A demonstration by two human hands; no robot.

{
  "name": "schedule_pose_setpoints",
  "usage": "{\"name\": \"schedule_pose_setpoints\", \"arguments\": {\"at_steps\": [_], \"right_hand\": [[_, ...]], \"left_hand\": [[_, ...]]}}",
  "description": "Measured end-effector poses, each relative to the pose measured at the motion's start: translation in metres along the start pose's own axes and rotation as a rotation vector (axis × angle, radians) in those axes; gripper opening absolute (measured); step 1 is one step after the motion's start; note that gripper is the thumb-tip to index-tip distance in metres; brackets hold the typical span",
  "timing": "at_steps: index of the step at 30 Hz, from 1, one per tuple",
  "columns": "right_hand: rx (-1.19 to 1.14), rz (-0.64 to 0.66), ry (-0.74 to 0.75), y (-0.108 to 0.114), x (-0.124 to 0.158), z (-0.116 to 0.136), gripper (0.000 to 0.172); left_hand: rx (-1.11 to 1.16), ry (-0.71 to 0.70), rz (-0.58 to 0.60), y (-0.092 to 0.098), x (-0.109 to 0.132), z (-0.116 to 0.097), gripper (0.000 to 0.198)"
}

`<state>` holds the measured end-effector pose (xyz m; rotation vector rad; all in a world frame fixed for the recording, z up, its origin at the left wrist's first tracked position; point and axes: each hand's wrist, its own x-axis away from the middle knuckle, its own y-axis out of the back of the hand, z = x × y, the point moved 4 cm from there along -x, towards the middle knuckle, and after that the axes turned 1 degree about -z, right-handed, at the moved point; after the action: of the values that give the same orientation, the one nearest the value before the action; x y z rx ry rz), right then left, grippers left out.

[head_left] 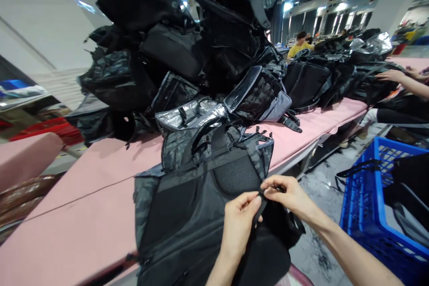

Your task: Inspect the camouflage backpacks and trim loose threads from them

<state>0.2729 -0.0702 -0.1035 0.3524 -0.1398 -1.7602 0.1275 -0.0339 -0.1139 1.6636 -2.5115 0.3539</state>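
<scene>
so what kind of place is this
Probably a bag workshop or factory floor: a big heap of dark backpacks is piled on a long pink-covered table, a blue plastic crate stands beside it, and another person in yellow is in the background.

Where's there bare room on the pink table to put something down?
Widest: the pink tabletop left of the black backpack, in front of the piled bags. A narrower strip lies beyond the backpack, along the tabletop's right edge. Behind, it's crowded with bags.
</scene>
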Motion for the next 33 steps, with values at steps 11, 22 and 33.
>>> {"name": "schedule_pose_setpoints", "arguments": {"at_steps": [11,22,33], "right_hand": [[0.813,-0.252,0.676,0.015,0.029,0.024,0.01],[0.758,-0.168,0.655,0.027,0.025,0.019,0.01],[0.71,-0.113,0.625,0.028,0.022,0.016,0.012]], "left_hand": [[0.04,0.074,-0.028,0.005,-0.013,-0.002,0.034],[0.017,0.073,0.031,0.004,-0.018,0.003,0.029],[0.01,0.077,0.036,0.004,-0.019,0.003,0.029]]}}
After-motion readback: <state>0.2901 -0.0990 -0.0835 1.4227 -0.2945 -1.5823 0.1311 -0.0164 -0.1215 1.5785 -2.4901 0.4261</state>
